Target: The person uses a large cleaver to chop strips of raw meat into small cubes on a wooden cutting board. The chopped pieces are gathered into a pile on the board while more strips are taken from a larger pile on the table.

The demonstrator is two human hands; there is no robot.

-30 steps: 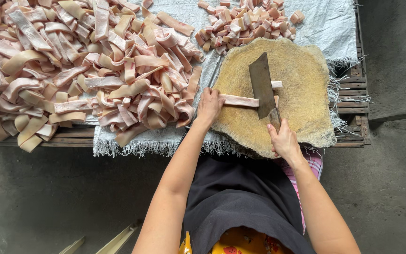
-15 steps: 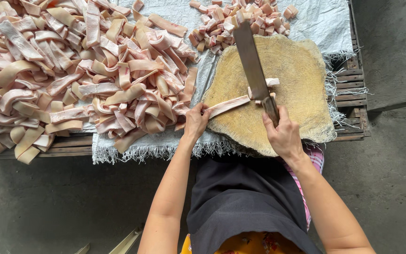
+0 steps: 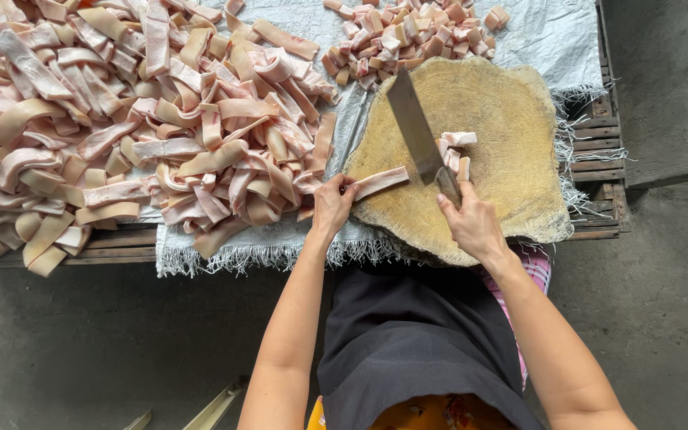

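Observation:
My right hand (image 3: 470,223) grips the handle of a broad cleaver (image 3: 414,127), whose blade stands on a round wooden chopping block (image 3: 511,103). My left hand (image 3: 333,203) pinches the near end of a pale pink strip of pork skin (image 3: 381,182) that lies across the block up to the blade. Three small cut pieces (image 3: 455,150) lie just right of the blade.
A big heap of long uncut strips (image 3: 121,119) covers the woven white sheet (image 3: 555,48) at left. A pile of small cut cubes (image 3: 408,36) sits behind the block. All rests on a low wooden pallet (image 3: 599,167) over a concrete floor (image 3: 662,271).
The cleaver has come down and cut pieces off the strip's right end. The strip is shorter, and my left hand has fed it toward the blade.

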